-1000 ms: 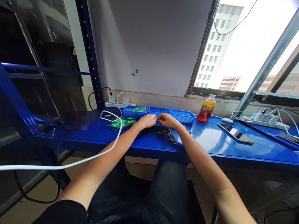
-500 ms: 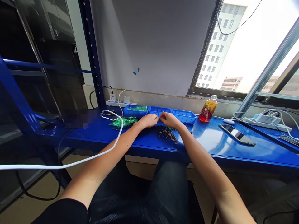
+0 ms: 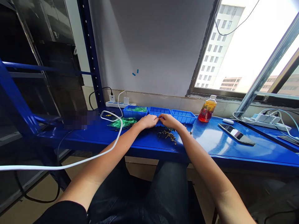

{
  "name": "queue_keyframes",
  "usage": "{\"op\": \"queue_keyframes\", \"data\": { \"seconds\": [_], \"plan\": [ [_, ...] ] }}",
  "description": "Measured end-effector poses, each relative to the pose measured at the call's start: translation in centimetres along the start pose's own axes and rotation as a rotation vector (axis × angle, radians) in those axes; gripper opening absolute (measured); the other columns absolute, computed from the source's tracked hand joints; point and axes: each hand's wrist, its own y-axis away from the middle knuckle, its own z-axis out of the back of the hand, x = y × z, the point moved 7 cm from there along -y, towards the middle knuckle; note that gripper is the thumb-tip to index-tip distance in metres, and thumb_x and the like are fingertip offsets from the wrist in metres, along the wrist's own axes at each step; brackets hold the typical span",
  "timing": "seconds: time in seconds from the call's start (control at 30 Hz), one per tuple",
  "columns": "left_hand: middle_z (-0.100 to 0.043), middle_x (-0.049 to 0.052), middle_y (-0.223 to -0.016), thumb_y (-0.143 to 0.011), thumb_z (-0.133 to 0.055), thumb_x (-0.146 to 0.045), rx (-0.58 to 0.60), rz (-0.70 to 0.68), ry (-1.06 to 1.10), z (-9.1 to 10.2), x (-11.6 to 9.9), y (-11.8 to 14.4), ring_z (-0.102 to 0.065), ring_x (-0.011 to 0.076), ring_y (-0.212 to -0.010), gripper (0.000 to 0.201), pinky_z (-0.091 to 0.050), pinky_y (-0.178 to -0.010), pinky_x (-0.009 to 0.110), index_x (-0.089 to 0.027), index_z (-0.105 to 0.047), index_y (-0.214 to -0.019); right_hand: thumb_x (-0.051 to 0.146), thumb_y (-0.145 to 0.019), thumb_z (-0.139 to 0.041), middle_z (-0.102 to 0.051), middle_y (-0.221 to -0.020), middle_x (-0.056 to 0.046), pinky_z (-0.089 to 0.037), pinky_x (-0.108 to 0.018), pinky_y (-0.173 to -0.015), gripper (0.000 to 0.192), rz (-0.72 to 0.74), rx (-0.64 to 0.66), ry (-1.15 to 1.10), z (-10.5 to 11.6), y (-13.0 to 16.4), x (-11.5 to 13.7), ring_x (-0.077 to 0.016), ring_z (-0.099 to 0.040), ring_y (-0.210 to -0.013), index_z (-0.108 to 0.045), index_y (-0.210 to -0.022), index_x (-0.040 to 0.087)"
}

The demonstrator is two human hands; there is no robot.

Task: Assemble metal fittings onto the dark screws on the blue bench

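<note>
A tiny part is pinched between the two hands, too small to make out, held just above the blue counter [image 3: 210, 137] in front of the middle one of three blue trays. The left hand [image 3: 147, 121] and the right hand [image 3: 168, 120] meet fingertip to fingertip; each grip is closed down to a fine pinch on that part, the other fingers curled in.

Just below the right hand lies one loose pile of small dark parts [image 3: 167, 134], with brassy glints, spread on the counter and touching nothing else that can be told.

The three trays stand in a row against the wall, edge to edge: the left tray [image 3: 135, 112] holds green bags, the middle tray [image 3: 160, 111] and the right tray [image 3: 184, 116] show only their ribbed walls. More green bags [image 3: 122, 122] lie on the counter just beside the left hand.

One bottle [image 3: 206, 108] of orange drink stands upright to the right of the trays. Farther right lie one phone [image 3: 235, 133], face up, and one small white oval thing [image 3: 228, 121]. A white cable [image 3: 93, 157] loops from the left across the left forearm. Two power strips show: one [image 3: 118, 104] at the wall behind the trays, one [image 3: 265, 119] at the far right with several cords.
</note>
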Motion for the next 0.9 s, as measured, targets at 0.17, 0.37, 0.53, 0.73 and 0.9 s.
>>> {"op": "queue_keyframes", "data": {
  "seconds": [0.17,0.37,0.53,0.73,0.9],
  "plan": [
    [-0.068,0.005,-0.095,-0.089,-0.027,-0.029,-0.005,-0.012,-0.016,0.01,-0.17,0.04,-0.061,0.0204,-0.091,0.035,-0.045,-0.079,0.028,-0.019,-0.061,-0.094,0.012,-0.087,-0.038,-0.068,-0.089,-0.007,-0.042,-0.021,-0.070,0.030,0.008,0.050,-0.007,0.02,0.23,0.42,-0.0150,-0.060,-0.079,-0.065,-0.099,0.017],
    [-0.069,0.004,-0.091,-0.088,-0.029,-0.029,-0.008,-0.020,-0.018,-0.10,-0.08,-0.10,-0.062,0.0193,-0.088,0.034,-0.045,-0.076,0.026,-0.020,-0.061,-0.090,0.011,-0.085,-0.040,-0.069,-0.093,-0.006,-0.042,-0.021,-0.071,0.030,0.009,0.032,0.000,0.24,0.27,0.45,-0.0165,-0.061,-0.084,-0.068,-0.093,0.018],
    [-0.069,0.005,-0.091,-0.088,-0.029,-0.030,-0.012,-0.047,-0.014,-0.25,-0.13,-0.24,-0.062,0.0191,-0.087,0.034,-0.045,-0.075,0.026,-0.019,-0.061,-0.088,0.012,-0.085,-0.040,-0.069,-0.099,-0.006,-0.042,-0.022,-0.075,0.032,0.026,0.025,0.030,0.09,-0.03,0.24,-0.0178,-0.061,-0.091,-0.068,-0.097,0.019],
    [-0.068,0.005,-0.096,-0.089,-0.027,-0.031,-0.004,-0.001,-0.033,-0.39,0.28,-0.41,-0.061,0.0200,-0.092,0.036,-0.045,-0.077,0.027,-0.020,-0.061,-0.087,0.014,-0.084,-0.041,-0.070,-0.096,-0.006,-0.042,-0.024,-0.075,0.031,0.054,-0.025,0.014,-0.07,-0.26,-0.23,-0.0189,-0.061,-0.089,-0.070,-0.093,0.021],
    [-0.068,0.006,-0.097,-0.089,-0.025,-0.028,-0.002,0.058,-0.035,-0.20,0.62,-0.20,-0.061,0.0213,-0.094,0.037,-0.045,-0.080,0.030,-0.020,-0.061,-0.090,0.014,-0.081,-0.044,-0.070,-0.082,-0.005,-0.041,-0.023,-0.070,0.028,0.047,-0.110,-0.021,0.50,-0.14,-0.39,-0.0167,-0.061,-0.077,-0.070,-0.090,0.020]
  ]
}}
